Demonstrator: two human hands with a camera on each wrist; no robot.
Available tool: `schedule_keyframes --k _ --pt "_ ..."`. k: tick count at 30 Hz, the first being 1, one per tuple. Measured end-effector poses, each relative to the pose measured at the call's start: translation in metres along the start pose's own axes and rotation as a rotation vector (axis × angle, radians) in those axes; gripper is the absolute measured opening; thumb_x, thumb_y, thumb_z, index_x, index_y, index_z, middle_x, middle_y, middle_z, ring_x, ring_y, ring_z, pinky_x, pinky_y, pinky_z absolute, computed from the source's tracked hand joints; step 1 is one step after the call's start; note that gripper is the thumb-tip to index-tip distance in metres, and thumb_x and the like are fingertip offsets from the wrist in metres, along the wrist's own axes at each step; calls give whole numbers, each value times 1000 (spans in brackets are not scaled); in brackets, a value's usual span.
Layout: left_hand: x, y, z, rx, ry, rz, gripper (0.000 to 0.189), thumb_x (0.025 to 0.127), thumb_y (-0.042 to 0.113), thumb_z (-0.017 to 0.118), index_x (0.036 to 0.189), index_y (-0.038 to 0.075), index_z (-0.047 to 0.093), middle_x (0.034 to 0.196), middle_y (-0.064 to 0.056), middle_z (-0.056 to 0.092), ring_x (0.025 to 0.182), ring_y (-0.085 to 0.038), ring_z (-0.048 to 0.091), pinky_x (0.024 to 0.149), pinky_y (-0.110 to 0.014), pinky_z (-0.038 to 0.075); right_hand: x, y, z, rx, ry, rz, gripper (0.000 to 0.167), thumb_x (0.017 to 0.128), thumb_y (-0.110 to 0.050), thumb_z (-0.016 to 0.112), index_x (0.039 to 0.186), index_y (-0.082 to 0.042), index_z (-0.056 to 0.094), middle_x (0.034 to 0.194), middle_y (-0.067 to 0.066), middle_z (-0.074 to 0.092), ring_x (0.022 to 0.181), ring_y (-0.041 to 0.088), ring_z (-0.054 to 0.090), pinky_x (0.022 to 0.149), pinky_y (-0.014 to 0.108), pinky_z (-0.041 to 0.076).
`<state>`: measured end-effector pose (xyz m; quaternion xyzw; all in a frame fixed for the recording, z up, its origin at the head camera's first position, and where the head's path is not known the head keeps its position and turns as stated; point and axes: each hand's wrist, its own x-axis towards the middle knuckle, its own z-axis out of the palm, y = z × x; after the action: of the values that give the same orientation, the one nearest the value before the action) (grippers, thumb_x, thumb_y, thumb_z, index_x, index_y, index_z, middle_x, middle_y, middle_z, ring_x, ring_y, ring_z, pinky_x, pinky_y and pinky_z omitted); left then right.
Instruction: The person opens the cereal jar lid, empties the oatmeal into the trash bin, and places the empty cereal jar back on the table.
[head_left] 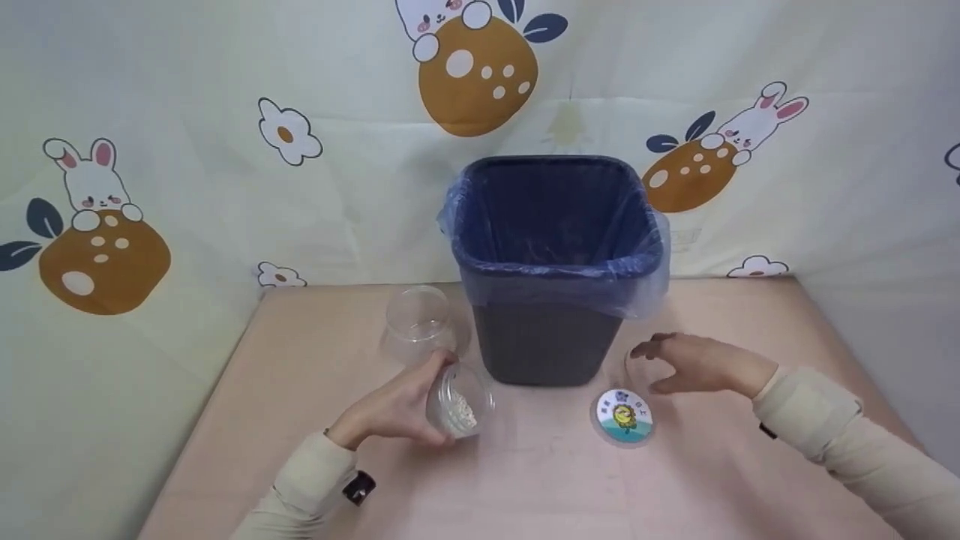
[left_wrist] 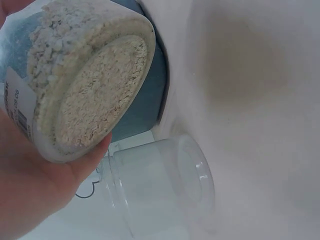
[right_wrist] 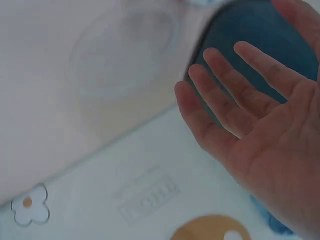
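Note:
My left hand [head_left: 401, 401] grips a clear plastic jar [head_left: 466, 409] part filled with pale flakes that look like oats. The jar is tilted, its mouth turned to the right; in the left wrist view the flakes [left_wrist: 102, 92] lie against its base and a printed label shows on its side. My right hand [head_left: 701, 364] hovers at the right with fingers spread and nothing in its grasp, as the right wrist view shows. Close by it, a clear round container [right_wrist: 120, 55] stands on the table, partly behind the fingers in the head view. A round lid [head_left: 624, 415] with a sunflower picture lies just left of that hand.
A dark grey bin [head_left: 547, 337] lined with a blue bag [head_left: 645, 292] stands at the back centre. Left of it is another clear jar [head_left: 420, 319], without visible contents. The pink tabletop [head_left: 540, 487] meets a patterned cloth wall [head_left: 360, 187] behind.

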<state>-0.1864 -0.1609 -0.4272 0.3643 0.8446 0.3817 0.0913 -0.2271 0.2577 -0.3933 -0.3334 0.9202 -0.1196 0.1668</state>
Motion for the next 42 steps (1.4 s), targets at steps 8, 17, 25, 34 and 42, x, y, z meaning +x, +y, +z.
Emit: schedule_keyframes --k 8,17,25,34,42 --pt "-9 -4 1 54 -22 -18 90 56 15 87 130 0 37 121 -14 51 110 -26 51 97 -42 42 -3 14 -67 -80 247 -35 24 87 -11 69 106 4 67 98 15 69 91 32 65 80 49 51" --pt "-13 -9 2 25 -2 -20 89 56 13 87 129 -1 37 121 -16 50 110 -28 51 96 -42 43 3 4 -132 -78 500 42 14 90 -7 62 98 4 65 89 15 68 84 32 64 77 50 50" --pt "-13 -10 7 4 -13 -21 88 55 11 87 127 -1 37 119 -16 50 109 -28 51 96 -40 43 20 -12 -159 -56 685 55 19 93 -14 59 94 4 64 84 16 67 75 28 63 67 36 50" --pt "-15 -10 10 27 -20 -14 85 55 14 88 124 0 39 117 -14 50 107 -24 50 96 -38 42 41 -24 -165 -23 614 147 43 90 -38 64 99 4 68 90 19 68 81 31 64 73 47 49" --pt "-18 -12 13 18 -16 -30 86 56 15 88 125 0 39 120 -14 50 109 -25 50 99 -39 41 51 -18 -159 43 562 212 44 88 -31 65 107 9 65 100 26 66 90 38 63 78 53 49"
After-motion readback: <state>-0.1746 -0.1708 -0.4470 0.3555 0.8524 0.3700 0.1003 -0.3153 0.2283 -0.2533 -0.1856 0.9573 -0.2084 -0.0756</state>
